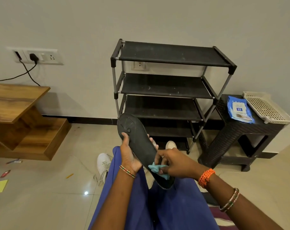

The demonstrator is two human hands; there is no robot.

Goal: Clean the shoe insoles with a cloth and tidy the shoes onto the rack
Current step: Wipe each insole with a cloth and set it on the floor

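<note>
The right hand (pixel 172 163) pinches a small bunched blue cloth (pixel 158 170) between thumb and curled fingers and presses it against the heel half of a dark insole (pixel 139 145), wrist bent inward and the forearm coming in from the lower right. The left hand (pixel 128 153) holds the insole from the other side — thumb lying across the face near the forefoot, the fingers wrapped behind so that only their tips show past the far edge — with its wrist upright above the lap. The insole sits tilted in the air over the person's blue-clad legs, toe end up and away, heel end down toward the body. It looks light, thin and floppy, so it will likely bend under the rubbing unless backed by the palm; a hold at mid-length, as here, seems the sound one, since gripping only the toe would let the heel flap. The cloth is soft and should mould to the surface — little risk of harm to either. Beyond the hands, white shoes (pixel 103 165) lie on the tiled floor beside the legs, and the black shoe rack (pixel 165 85) stands against the wall just behind, its shelves bare. To its right a dark side table (pixel 237 130) carries a packet of wipes (pixel 239 110) and a pale basket (pixel 265 107).
</note>
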